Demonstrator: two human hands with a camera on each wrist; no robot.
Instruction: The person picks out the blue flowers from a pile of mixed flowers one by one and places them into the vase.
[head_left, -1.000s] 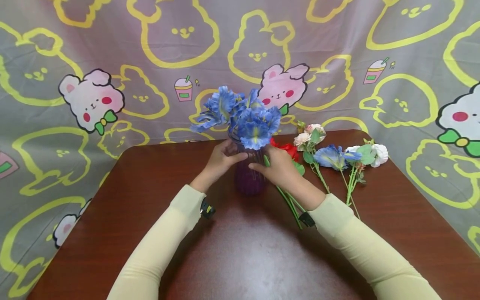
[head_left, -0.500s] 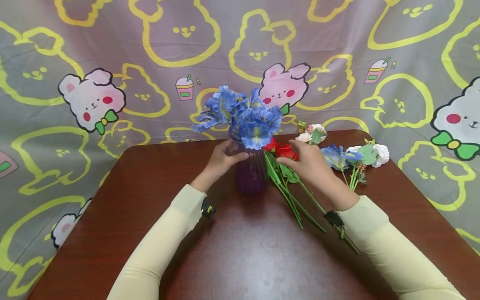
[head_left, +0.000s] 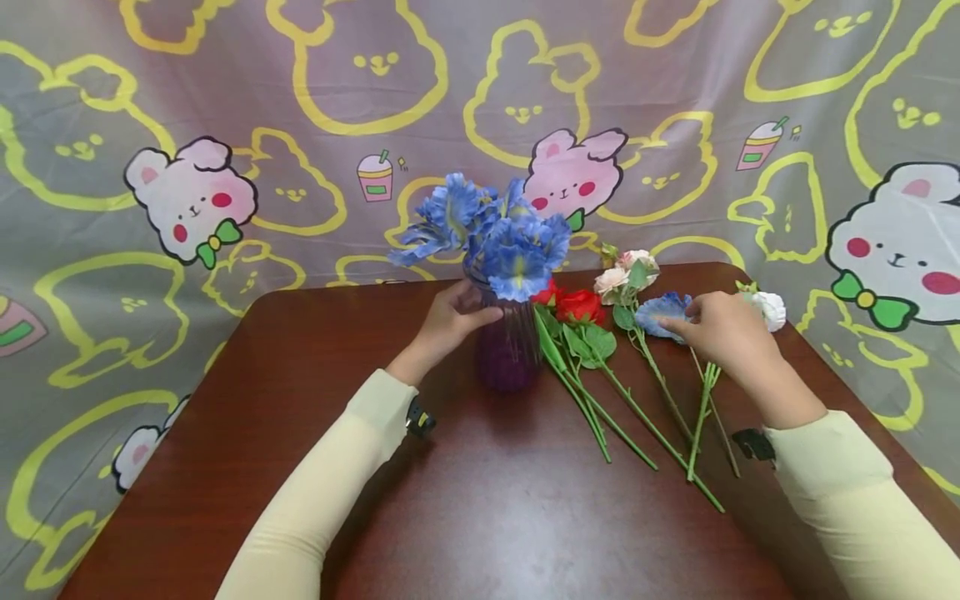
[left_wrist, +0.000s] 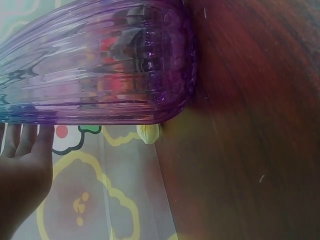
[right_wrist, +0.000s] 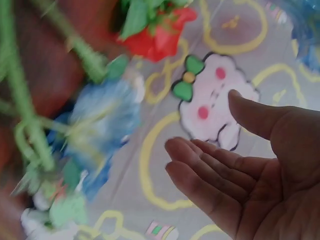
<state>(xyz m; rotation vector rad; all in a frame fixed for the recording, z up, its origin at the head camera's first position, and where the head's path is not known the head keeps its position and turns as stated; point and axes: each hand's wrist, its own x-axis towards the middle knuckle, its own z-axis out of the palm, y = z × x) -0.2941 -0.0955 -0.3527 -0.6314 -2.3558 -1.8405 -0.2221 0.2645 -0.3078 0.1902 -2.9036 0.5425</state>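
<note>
A ribbed purple glass vase (head_left: 510, 358) stands upright on the table, with several blue artificial irises (head_left: 517, 262) in its mouth. My left hand (head_left: 447, 323) grips the vase's upper left side, thumb across its front. In the left wrist view, fingers (left_wrist: 30, 142) lie against the vase wall. Over the flowers at the right, my right hand (head_left: 735, 342) hovers with fingers spread from the thumb. The nearest flower is a loose blue iris (head_left: 656, 317), partly covered by the hand. In the right wrist view, that iris (right_wrist: 107, 117) sits apart from the fingertips, and the palm holds nothing.
Red roses (head_left: 579, 307) with green stems lie right of the vase. Pale pink flowers (head_left: 628, 275) lie behind them, and a white flower (head_left: 772, 310) shows past the right hand. A patterned curtain (head_left: 300, 217) hangs behind the brown table (head_left: 315, 350).
My right hand has left the vase and moved right, past the red roses, to the loose blue iris. The left hand stays on the vase.
</note>
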